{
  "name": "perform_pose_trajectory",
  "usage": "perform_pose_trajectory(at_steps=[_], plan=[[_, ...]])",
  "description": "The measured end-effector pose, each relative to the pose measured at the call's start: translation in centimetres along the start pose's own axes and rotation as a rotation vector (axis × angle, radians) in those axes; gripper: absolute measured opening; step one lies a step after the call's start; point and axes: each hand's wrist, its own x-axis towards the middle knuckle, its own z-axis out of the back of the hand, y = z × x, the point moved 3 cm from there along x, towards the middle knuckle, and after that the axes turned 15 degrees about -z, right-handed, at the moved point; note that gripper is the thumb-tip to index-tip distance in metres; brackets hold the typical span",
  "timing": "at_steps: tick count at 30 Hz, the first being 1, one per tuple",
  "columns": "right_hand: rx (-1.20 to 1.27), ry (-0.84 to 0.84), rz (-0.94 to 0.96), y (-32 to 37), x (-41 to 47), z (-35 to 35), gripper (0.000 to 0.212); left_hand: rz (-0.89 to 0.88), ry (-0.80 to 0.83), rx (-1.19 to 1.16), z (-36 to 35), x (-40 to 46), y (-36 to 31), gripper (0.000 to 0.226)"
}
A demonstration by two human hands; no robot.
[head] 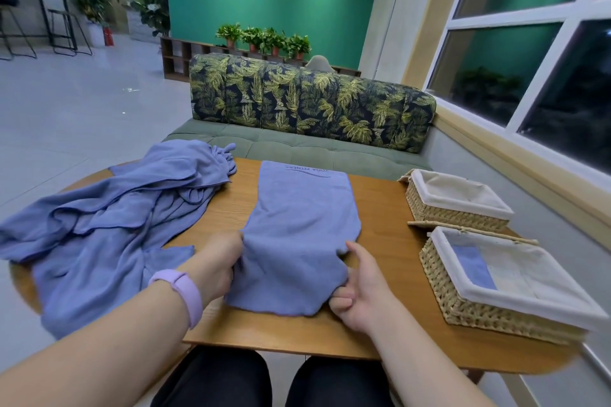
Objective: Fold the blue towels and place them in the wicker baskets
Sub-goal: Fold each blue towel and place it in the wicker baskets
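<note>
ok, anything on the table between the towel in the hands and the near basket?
Nothing visible. Both hands, left and right, grip the towel; only bare table lies between it and the near basket, which already holds one folded towel.

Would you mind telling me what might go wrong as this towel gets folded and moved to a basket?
1. The left hand and right hand grip only the near end of the towel; its long far part may drag unevenly, giving a crooked fold.
2. The heap of unfolded towels hangs over the table edge and might slide off if nudged.
3. The near basket sits close to the table's edge; dropping a towel in could push it.
</note>
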Motion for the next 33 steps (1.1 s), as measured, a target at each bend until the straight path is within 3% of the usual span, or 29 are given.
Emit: perform_pose_trajectory(at_steps=[4, 8, 10, 12, 15, 18, 24, 30, 33], plan=[[0.138, -0.013, 0.034, 0.2, -0.4, 1.3, 0.039, 0.111, -0.011, -0.082, 0.3, 0.4, 0.3, 0.030], [0.268, 0.109, 0.118, -0.1, -0.6, 1.4, 0.020, 0.205, 0.036, -0.088, 0.0, -0.5, 0.6, 0.031], [0.258, 0.125, 0.158, -0.1, -0.6, 1.5, 0.021, 0.214, 0.042, -0.073, 0.2, -0.5, 0.6, 0.029], [0.101, 0.024, 0.214, -0.1, -0.5, 1.9, 0.022, 0.209, 0.053, -0.038, 0.8, -0.6, 0.6, 0.027], [-0.270, -0.280, 0.341, 0.3, -1.3, 3.6, 0.014, 0.196, 0.070, 0.061, 1.9, -0.9, 0.8, 0.024], [-0.585, -0.447, 0.317, 0.7, -3.7, 5.1, 0.013, 0.142, 0.138, 0.225, 3.1, -1.5, 1.5, 0.018], [-0.775, -0.495, 0.289, -0.4, -6.6, 7.1, 0.014, 0.007, 0.274, 0.623, 5.3, -2.8, 2.9, 0.019], [-0.970, -0.561, 0.630, -2.7, -8.4, 7.4, 0.020, -0.084, 0.221, 0.694, 6.8, -3.3, 3.3, 0.025], [-0.972, -0.572, 0.650, -4.2, -8.6, 8.1, 0.019, -0.155, 0.200, 0.784, 7.0, -3.3, 3.5, 0.025]])
